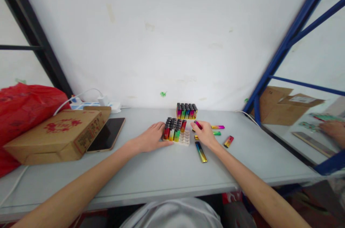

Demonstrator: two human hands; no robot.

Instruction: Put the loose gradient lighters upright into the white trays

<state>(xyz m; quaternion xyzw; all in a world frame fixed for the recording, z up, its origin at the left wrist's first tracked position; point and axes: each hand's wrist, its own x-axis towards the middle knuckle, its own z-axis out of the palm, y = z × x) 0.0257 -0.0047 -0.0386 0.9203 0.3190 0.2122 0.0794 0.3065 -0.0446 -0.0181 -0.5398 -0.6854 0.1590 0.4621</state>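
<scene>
My left hand (154, 138) is closed around the left side of a white tray (185, 141), its thumb along the front edge. Upright lighters (171, 132) with dark tops fill the tray's left part; several holes at the right show bare. Just right of the tray, my right hand (205, 134) pinches a pink-purple lighter (197, 124) between thumb and fingers. Loose on the table around that hand lie a blue-and-gold lighter (201, 152), a pink-and-gold lighter (229, 141), a green lighter (217, 133) and a purple-and-yellow lighter (218, 127), some partly hidden by the hand.
Behind the tray stands a full block of lighters (187, 111). To the left are a phone (107, 134), a cardboard box (59, 132), a red bag (24, 105) and a power strip (114, 107). A blue frame (283, 48) bounds the right; beyond it shows another person's hand (332, 131).
</scene>
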